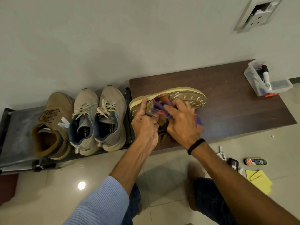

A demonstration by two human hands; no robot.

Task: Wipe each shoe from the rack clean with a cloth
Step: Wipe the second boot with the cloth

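Note:
A tan boot lies on its side over the dark wooden bench, its yellow-edged sole facing me. My left hand grips the boot at its heel end, thumb up along the sole. My right hand presses a purple and orange cloth against the sole. On the black rack to the left stand a matching tan boot and a pair of beige sneakers.
A clear plastic box with markers sits at the bench's far right end. On the tiled floor at right lie a shoe polish tin, a small black item and yellow cloths. A wall socket is above.

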